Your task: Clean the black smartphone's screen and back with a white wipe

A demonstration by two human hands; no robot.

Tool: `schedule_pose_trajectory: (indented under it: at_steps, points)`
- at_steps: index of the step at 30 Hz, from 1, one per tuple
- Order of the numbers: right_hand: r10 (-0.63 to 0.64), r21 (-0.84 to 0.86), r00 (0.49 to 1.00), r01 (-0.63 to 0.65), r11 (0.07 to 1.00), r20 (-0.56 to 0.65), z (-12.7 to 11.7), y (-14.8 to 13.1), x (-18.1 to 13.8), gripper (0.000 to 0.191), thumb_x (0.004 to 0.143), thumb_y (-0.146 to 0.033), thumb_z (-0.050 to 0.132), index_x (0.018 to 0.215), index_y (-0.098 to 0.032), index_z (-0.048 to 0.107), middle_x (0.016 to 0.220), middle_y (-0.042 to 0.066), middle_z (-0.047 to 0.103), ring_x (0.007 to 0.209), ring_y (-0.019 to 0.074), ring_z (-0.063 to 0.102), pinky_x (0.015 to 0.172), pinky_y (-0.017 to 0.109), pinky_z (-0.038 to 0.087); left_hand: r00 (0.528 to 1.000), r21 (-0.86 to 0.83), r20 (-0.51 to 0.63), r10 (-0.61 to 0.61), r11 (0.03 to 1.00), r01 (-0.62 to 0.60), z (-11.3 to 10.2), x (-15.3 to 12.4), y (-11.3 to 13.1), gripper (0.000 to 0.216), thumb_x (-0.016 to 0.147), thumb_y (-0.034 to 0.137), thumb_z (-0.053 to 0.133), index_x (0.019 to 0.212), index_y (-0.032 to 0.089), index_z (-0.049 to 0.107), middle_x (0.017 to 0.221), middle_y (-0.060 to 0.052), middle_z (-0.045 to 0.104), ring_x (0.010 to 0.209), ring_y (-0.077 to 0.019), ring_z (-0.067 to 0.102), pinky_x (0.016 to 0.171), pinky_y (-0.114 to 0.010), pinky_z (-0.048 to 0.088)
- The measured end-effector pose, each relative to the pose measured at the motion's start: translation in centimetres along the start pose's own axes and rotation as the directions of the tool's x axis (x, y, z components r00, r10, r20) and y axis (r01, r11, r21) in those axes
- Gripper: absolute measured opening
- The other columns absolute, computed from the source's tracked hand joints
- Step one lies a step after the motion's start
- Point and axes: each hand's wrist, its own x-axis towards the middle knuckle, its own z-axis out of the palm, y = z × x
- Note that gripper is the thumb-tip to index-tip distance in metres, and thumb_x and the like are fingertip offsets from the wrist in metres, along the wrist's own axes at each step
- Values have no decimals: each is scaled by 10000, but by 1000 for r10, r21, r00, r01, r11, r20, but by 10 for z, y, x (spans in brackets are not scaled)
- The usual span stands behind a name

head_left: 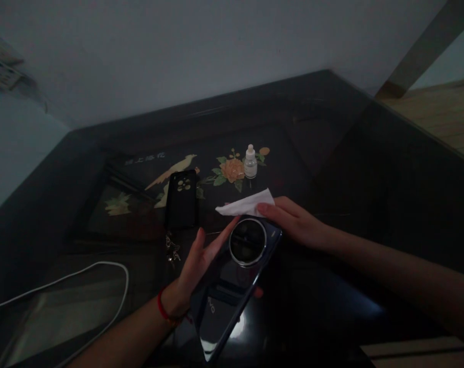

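A dark, glossy smartphone (pixel 226 286) lies tilted across my left hand (pixel 201 258), its back and large round camera ring facing up. The thumb stays raised off the phone, and a fingertip shows past its right edge. Just above the camera end, my right hand (pixel 295 220) pinches a white cloth or tissue (pixel 247 203) between thumb and fingers. Left of the cloth, a black phone case (pixel 182 199) with camera cutouts rests on the dark table (pixel 331 168). Below the case is a small metallic charm or chain (pixel 172 249).
A small clear bottle (pixel 250 164) with a white dropper cap stands upright beyond the cloth. From the left, a white cable (pixel 113 263) curves over the table. Flower and bird pictures decorate the tabletop, and a pale wall (pixel 178 56) rises behind it.
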Motion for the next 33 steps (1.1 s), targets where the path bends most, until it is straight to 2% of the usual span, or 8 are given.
schedule_pose_trajectory:
  at_steps: [6, 10, 13, 16, 20, 26, 31, 33]
  points:
    - [40, 39, 994, -36, 999, -101, -1, 0, -7, 479, 942, -458, 378, 697, -155, 657, 616, 4, 665, 548, 138, 626, 491, 218, 507, 1000, 14, 2, -10, 1000, 10, -2, -1, 6, 680, 870, 604, 387, 1464, 299, 260, 1269, -128, 606, 915, -272, 689, 686, -401, 591]
    - [-226, -83, 963, 216, 973, -145, 4, 4, -10, 432, 985, -388, 309, 1065, -161, 668, 1033, 42, 721, 914, 190, 690, 812, 287, 557, 996, -29, 78, 49, 998, -47, -11, -2, 11, 656, 889, 608, 303, 1474, 399, 91, 1261, -106, 615, 936, -289, 688, 574, -352, 592]
    - [-443, -232, 891, 413, 881, -96, 9, 10, -14, 438, 1003, -342, 255, 1321, -172, 503, 1363, 81, 534, 1247, 201, 511, 1070, 363, 393, 998, -29, 60, 25, 999, -23, -15, -4, 9, 672, 884, 621, 297, 1478, 387, 87, 1274, -109, 605, 940, -288, 685, 615, -370, 592]
    - [-562, -345, 827, 533, 773, 18, 10, 18, -18, 455, 986, -297, 317, 1412, -147, 376, 1480, 126, 371, 1362, 216, 357, 1133, 427, 289, 1000, 15, -5, 24, 1000, -24, -16, -5, 6, 694, 876, 634, 303, 1485, 336, 150, 1247, -135, 613, 818, -244, 701, 593, -332, 578]
    - [-600, -478, 796, 560, 677, 83, 8, 28, -19, 495, 963, -233, 381, 1443, -135, 311, 1526, 140, 268, 1392, 242, 293, 1142, 472, 266, 993, 52, -96, 63, 997, -58, -17, -4, 7, 683, 880, 636, 278, 1479, 315, 206, 1115, -120, 663, 711, -213, 682, 510, -288, 544]
    - [-698, -638, 683, 638, 430, 213, 16, 29, -19, 444, 974, -186, 318, 1394, -53, 372, 1385, 176, 487, 1398, 248, 268, 1161, 488, 202, 996, 21, -50, 75, 997, -74, -24, -3, 10, 636, 904, 612, 173, 1451, 310, 297, 857, -84, 690, 670, -215, 674, 454, -277, 526]
    - [-728, -621, 554, 750, 227, 404, 23, 21, -20, 371, 966, -139, 330, 1287, -109, 514, 1343, 61, 555, 1372, 200, 325, 1191, 417, 114, 978, -43, -162, 131, 989, -140, -21, -2, 9, 617, 940, 539, 162, 1442, 225, 336, 870, -73, 695, 715, -177, 673, 629, -282, 558]
    - [-713, -680, 621, 678, 280, 326, 17, 23, -17, 400, 972, -160, 324, 1350, -117, 447, 1395, 72, 498, 1390, 195, 284, 1189, 432, 96, 981, -13, -153, 117, 993, -120, -21, -3, 9, 613, 928, 560, 200, 1446, 256, 325, 947, -84, 695, 723, -189, 672, 579, -287, 556]
